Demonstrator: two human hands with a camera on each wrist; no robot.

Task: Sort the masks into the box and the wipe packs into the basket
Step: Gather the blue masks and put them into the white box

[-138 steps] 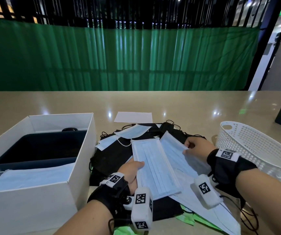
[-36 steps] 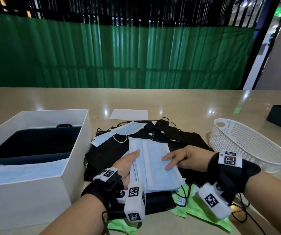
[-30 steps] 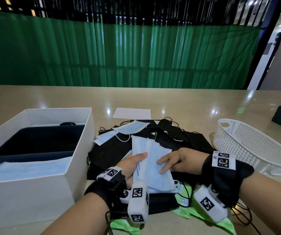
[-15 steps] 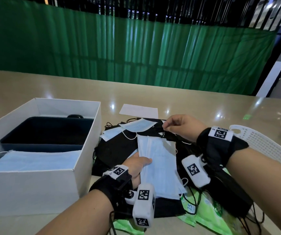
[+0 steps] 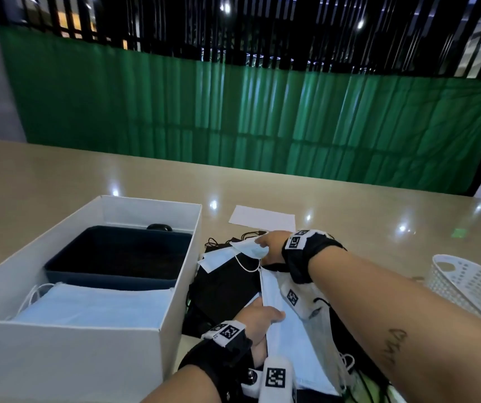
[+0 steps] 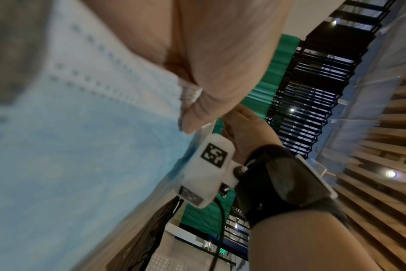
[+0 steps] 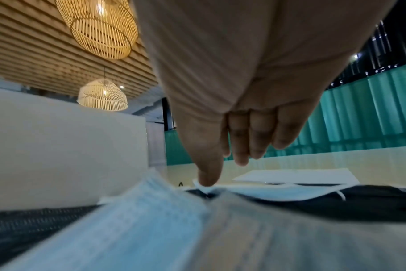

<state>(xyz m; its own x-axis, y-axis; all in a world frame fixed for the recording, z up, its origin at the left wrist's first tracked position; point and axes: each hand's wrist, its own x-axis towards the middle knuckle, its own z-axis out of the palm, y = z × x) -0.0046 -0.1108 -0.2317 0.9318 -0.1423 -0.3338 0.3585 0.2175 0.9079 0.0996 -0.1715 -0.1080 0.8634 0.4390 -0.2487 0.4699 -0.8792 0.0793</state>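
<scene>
My left hand [image 5: 258,317] grips a stack of light blue masks [image 5: 291,341] by its near left edge, its thumb [image 6: 204,102] curled over the stack [image 6: 81,146]. My right hand [image 5: 268,248] reaches across to a loose blue mask [image 5: 248,249] at the back of the pile. Its fingers [image 7: 257,146] are straight and its thumb tip touches the corner of that mask [image 7: 278,193]. The white box [image 5: 59,353] on the left holds blue masks and a dark blue tray. The white basket [image 5: 471,283] stands at the far right. Green wipe packs [image 5: 377,386] peek out under my right forearm.
Black masks [image 5: 224,289] with tangled ear loops lie under the blue ones, right beside the box wall. A white sheet of paper [image 5: 262,218] lies behind the pile. The beige table [image 5: 378,205] runs back to a green curtain.
My right hand left the stack and reached forward and left to the loose blue mask. My left hand has kept its hold on the stack. The view has turned left.
</scene>
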